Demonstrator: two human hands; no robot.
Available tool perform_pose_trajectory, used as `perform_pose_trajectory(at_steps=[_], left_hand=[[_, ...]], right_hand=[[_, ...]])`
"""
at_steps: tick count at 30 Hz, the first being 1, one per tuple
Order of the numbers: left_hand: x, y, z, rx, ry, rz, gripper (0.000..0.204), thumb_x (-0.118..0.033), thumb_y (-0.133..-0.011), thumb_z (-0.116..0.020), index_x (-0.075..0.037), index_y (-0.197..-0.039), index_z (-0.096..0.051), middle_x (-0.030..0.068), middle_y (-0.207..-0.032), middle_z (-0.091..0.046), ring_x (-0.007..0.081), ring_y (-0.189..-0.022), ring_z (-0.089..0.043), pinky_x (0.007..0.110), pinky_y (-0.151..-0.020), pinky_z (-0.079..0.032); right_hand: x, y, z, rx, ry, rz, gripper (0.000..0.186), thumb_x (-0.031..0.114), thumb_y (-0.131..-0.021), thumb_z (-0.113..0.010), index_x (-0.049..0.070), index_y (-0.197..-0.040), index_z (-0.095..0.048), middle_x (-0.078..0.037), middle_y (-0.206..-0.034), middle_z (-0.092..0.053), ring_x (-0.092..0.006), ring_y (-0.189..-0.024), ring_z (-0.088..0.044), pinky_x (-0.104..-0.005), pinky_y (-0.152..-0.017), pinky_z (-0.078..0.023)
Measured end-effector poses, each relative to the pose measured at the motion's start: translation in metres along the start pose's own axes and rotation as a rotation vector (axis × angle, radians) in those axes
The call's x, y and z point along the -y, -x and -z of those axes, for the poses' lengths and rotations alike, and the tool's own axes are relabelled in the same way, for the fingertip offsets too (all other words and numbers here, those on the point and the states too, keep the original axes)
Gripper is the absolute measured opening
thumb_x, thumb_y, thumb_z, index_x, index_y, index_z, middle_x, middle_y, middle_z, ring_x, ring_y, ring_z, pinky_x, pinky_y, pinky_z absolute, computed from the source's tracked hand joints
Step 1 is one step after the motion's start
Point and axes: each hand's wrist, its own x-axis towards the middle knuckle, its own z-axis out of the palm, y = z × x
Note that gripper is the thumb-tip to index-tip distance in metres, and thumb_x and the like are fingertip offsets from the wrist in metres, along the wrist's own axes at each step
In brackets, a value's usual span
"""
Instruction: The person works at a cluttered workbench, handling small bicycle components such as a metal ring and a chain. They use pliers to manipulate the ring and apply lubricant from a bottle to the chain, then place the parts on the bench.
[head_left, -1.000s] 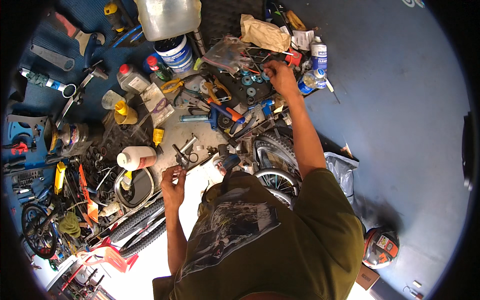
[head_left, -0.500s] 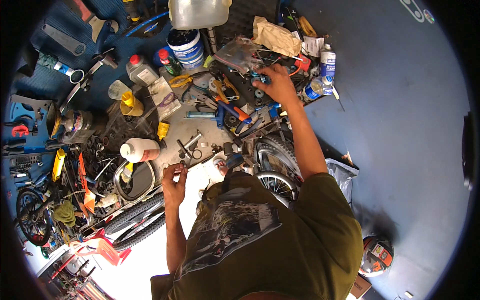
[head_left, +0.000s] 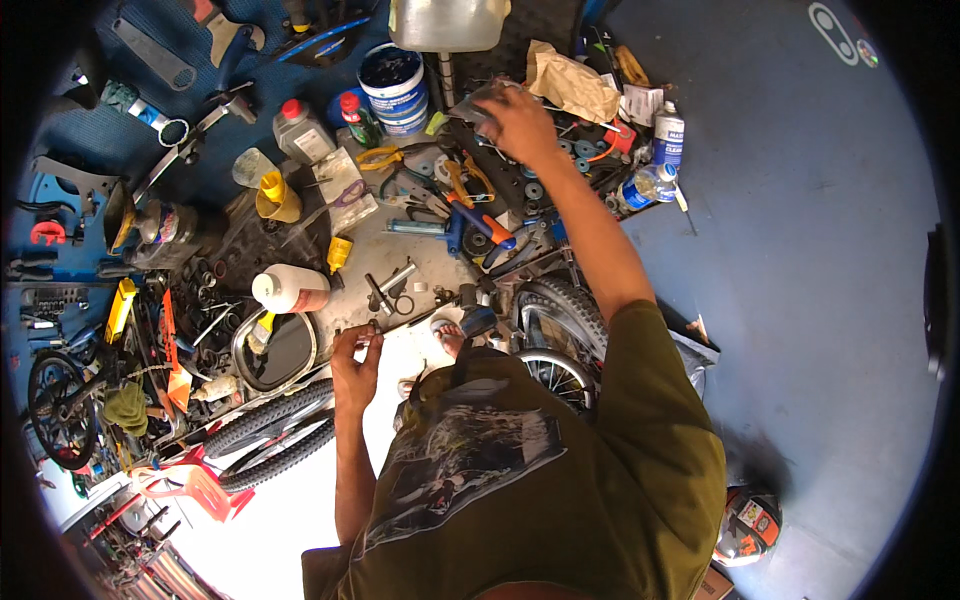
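In the head view my right hand (head_left: pixel 513 125) is at the back of the bench, its fingers closed on a clear plastic bag (head_left: pixel 465 110). Blue washers (head_left: pixel 585 152) lie beside its wrist. My left hand (head_left: pixel 357 355) is pinched on a small part too small to name, just below a metal tool (head_left: pixel 390 287) with a crossbar and a ring beside it. Pliers (head_left: pixel 380 155) and an orange-blue handled tool (head_left: pixel 483 220) lie between my hands. A white bottle (head_left: pixel 290 288) lies left of my left hand, above a brush (head_left: pixel 260 333) in a metal pan (head_left: pixel 275 365).
A paper bag (head_left: pixel 572 82), bottles (head_left: pixel 646 186) and a white bucket (head_left: pixel 393 98) stand at the back. Tools hang on the left wall (head_left: pixel 85 140). Bicycle wheels (head_left: pixel 555 360) stand below the bench. A helmet (head_left: pixel 746 525) lies at lower right beside a grey-blue wall (head_left: pixel 810 300).
My right hand has moved up and left from the washers onto the plastic bag. My left hand stays nearly in place. The scene has shifted slightly as my head moved.
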Motion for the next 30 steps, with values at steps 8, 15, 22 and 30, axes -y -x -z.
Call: perform_pose_trajectory(at_steps=[8, 15, 22, 30], left_hand=[[0.008, 0.015, 0.008, -0.040, -0.017, 0.032, 0.019, -0.012, -0.091, -0.073, -0.003, -0.108, -0.069, 0.0135, -0.099, -0.070, 0.0246, -0.093, -0.066, 0.036, -0.079, -0.052], [0.012, 0.014, 0.008, -0.052, -0.015, 0.018, 0.018, -0.013, -0.091, -0.073, -0.004, -0.106, -0.070, 0.0112, -0.099, -0.071, 0.0240, -0.092, -0.066, 0.035, -0.078, -0.052], [-0.003, 0.010, 0.009, -0.099, -0.036, -0.028, 0.016, -0.013, -0.090, -0.076, -0.003, -0.100, -0.069, 0.0104, -0.093, -0.070, 0.0230, -0.090, -0.065, 0.035, -0.074, -0.051], [0.011, 0.006, 0.007, -0.179, -0.112, -0.014, 0.017, -0.013, -0.085, -0.080, 0.001, -0.084, -0.070, 0.0136, -0.084, -0.067, 0.0279, -0.082, -0.059, 0.040, -0.075, -0.048]], right_hand=[[-0.065, -0.062, 0.052, -0.287, -0.081, -0.325, 0.030, 0.016, -0.089, -0.063, 0.024, -0.116, -0.072, -0.014, -0.104, -0.071, -0.0404, -0.097, -0.068, -0.0496, -0.082, -0.055], [-0.064, -0.053, 0.052, -0.297, -0.083, -0.338, 0.029, 0.015, -0.089, -0.064, 0.022, -0.116, -0.072, -0.015, -0.111, -0.069, -0.0400, -0.100, -0.067, -0.0497, -0.085, -0.054], [-0.074, -0.056, 0.048, -0.439, -0.169, -0.336, 0.028, 0.012, -0.087, -0.062, 0.017, -0.112, -0.074, -0.018, -0.107, -0.070, -0.0394, -0.100, -0.067, -0.0480, -0.087, -0.053], [-0.059, -0.040, 0.047, -0.380, -0.009, -0.141, 0.048, 0.040, -0.083, -0.077, 0.018, -0.125, -0.069, -0.021, -0.121, -0.066, -0.0426, -0.116, -0.058, -0.0498, -0.100, -0.047]])
